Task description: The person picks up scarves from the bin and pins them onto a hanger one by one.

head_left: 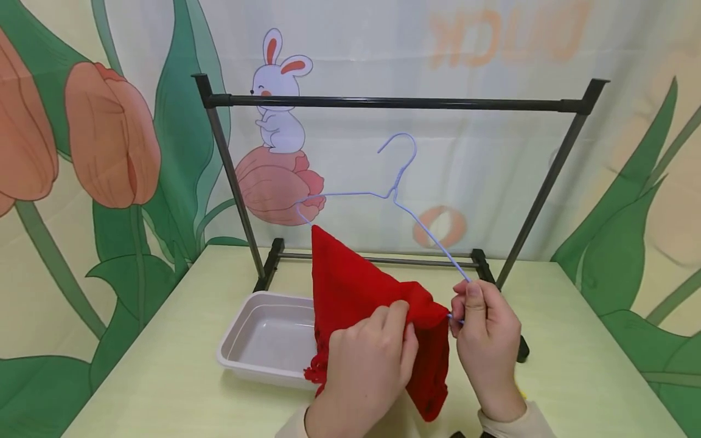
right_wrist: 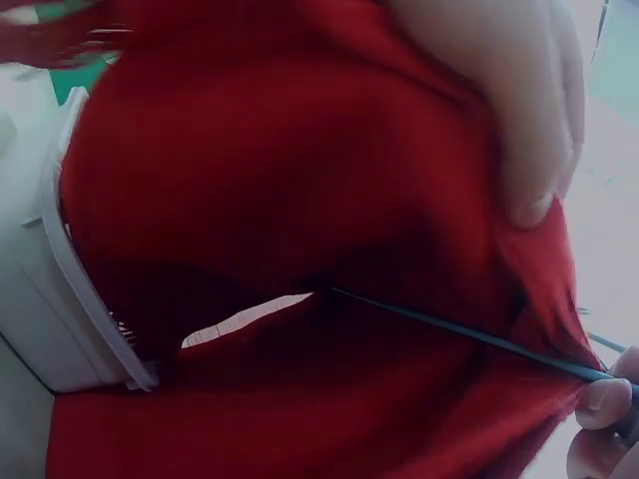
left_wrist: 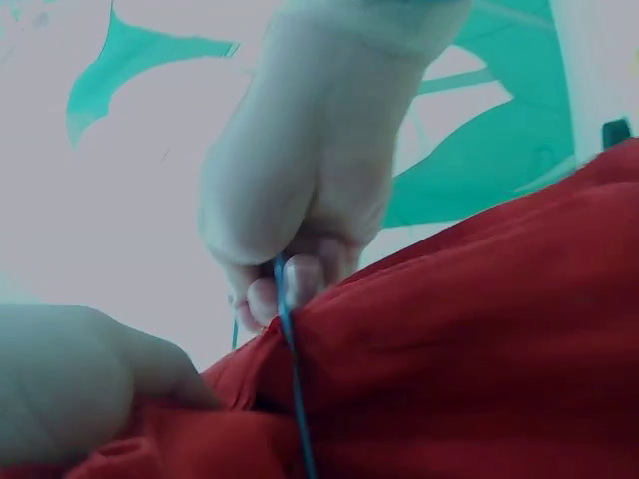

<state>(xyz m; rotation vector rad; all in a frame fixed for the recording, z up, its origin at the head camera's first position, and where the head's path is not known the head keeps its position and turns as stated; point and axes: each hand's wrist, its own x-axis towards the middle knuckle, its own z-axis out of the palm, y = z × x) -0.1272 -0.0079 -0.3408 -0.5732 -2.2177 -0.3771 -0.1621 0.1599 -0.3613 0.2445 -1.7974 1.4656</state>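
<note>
A blue wire hanger (head_left: pixel 356 194) is held up at a tilt, its hook upward. My right hand (head_left: pixel 487 340) grips its right corner, with the bottom wire running from the fingers into the cloth. Over that bottom wire hangs a red scarf (head_left: pixel 350 274) with a fringe at its lower left. My left hand (head_left: pixel 369 359) pinches the scarf's upper fold close to the right corner. In the right wrist view the wire passes between two layers of the scarf (right_wrist: pixel 260 170), beneath the left hand's fingers (right_wrist: pixel 534 130).
A black garment rack (head_left: pixel 383 103) stands at the back of the pale table (head_left: pixel 148 389). A light plastic basin (head_left: pixel 268 371) sits left of the scarf, partly behind it. Behind everything hangs a curtain (head_left: pixel 350 36) printed with tulips and a rabbit.
</note>
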